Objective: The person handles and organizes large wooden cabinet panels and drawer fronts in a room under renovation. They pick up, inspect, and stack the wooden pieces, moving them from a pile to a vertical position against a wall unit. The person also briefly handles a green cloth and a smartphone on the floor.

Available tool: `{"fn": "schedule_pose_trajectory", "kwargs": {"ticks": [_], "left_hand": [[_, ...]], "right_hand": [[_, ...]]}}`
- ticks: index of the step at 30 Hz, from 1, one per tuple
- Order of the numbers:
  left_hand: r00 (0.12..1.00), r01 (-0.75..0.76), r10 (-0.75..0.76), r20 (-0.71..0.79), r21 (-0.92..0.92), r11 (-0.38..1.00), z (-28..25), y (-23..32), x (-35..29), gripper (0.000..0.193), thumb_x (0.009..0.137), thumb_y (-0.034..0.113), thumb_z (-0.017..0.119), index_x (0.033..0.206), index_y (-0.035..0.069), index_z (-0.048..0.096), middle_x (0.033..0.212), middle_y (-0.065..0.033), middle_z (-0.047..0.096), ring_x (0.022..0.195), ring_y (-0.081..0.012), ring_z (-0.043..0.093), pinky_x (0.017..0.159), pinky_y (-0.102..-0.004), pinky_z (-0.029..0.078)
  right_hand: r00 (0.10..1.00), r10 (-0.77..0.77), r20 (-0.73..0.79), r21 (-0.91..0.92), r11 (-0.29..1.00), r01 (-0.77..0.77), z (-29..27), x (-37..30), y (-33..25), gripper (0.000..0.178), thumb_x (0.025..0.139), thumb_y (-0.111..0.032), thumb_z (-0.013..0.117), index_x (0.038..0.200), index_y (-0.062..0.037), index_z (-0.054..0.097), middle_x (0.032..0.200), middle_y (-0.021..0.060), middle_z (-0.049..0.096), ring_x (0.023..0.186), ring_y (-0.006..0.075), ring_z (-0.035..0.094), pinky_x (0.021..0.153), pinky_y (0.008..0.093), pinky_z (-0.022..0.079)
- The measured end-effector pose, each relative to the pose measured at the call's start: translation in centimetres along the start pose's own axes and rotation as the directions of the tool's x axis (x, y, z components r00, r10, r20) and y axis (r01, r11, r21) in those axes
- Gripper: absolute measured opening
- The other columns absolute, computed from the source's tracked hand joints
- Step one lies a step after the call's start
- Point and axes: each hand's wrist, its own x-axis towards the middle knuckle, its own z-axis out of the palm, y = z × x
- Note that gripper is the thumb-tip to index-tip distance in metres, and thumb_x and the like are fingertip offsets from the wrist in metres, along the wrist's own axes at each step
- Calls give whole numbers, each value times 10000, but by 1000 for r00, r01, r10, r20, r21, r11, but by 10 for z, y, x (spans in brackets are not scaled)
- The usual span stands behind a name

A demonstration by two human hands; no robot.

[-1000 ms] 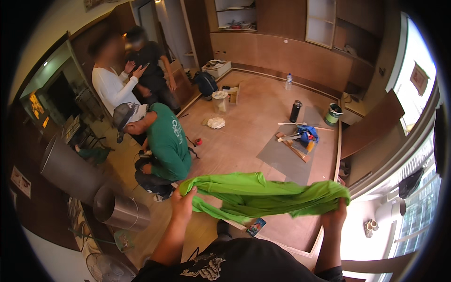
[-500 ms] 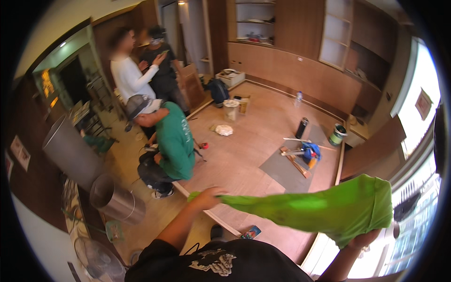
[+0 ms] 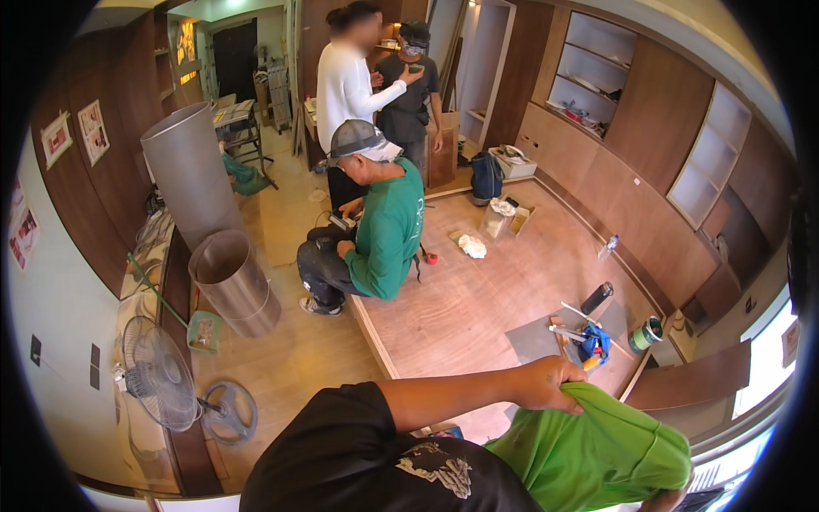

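Note:
A bright green cloth garment (image 3: 589, 452), seemingly a shirt, is bunched and stretched across my front at the lower right. My left hand (image 3: 550, 384) reaches over to the right and grips its upper edge in closed fingers. Low at the right rim, my right hand (image 3: 674, 495) holds the other side of the garment; most of that hand is hidden behind the fabric. The cloth hangs in folds between the two hands.
A person in green (image 3: 388, 230) sits on the wooden platform's (image 3: 461, 324) edge, a small device in hand. Two people stand beyond. A standing fan (image 3: 158, 371), large brown tubes (image 3: 235, 282) and a dustpan (image 3: 205, 331) are left. Right stand a black bottle (image 3: 597, 297), blue bag (image 3: 591, 341) and paint can (image 3: 646, 333).
My left hand has swung from the left across to the right, bringing its end of the green garment near my right hand. The stretched cloth is now gathered. My view has turned left.

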Motion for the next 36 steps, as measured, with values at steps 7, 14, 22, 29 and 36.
{"fn": "schedule_pose_trajectory", "kwargs": {"ticks": [7,14,22,29,36], "left_hand": [[896,-411,402,-190,-8,912,10,53,4,194,845,124,758,955,63,610,795,-36,652,752,-125,632,653,-308,461],[815,-542,576,69,444,714,44,67,26,241,709,128,736,915,98,615,734,-103,647,706,-348,660,624,-455,488],[770,-536,592,-238,262,803,24,102,20,389,726,27,718,1084,67,571,934,-99,651,783,-237,683,671,-384,520],[677,-145,15,-736,-113,983,-78,-28,-73,444,835,-98,636,1244,27,519,959,-64,666,865,-127,643,789,-272,539],[844,326,-320,-431,-62,943,-6,-149,-150,637,785,96,801,1360,62,528,1180,-83,637,1053,-213,625,888,-354,515]], "right_hand": [[653,377,657,-667,694,270,56,-14,-49,686,833,-111,740,1448,-23,450,1457,195,476,1278,342,505,1082,432,407],[680,302,668,-16,920,-392,173,-66,-6,1122,548,-469,953,1405,33,432,1311,130,558,1223,274,541,980,446,474],[279,445,851,-237,799,-553,272,-136,70,390,824,-92,781,1179,-27,632,1181,99,638,1107,212,598,909,369,520],[744,481,463,652,384,-654,264,-74,41,542,966,-317,552,1396,7,485,1366,177,572,1236,319,569,1074,464,448],[667,611,426,518,440,-733,296,-75,31,333,942,-29,587,1272,-30,540,1209,134,631,1120,263,634,969,426,531]]}}
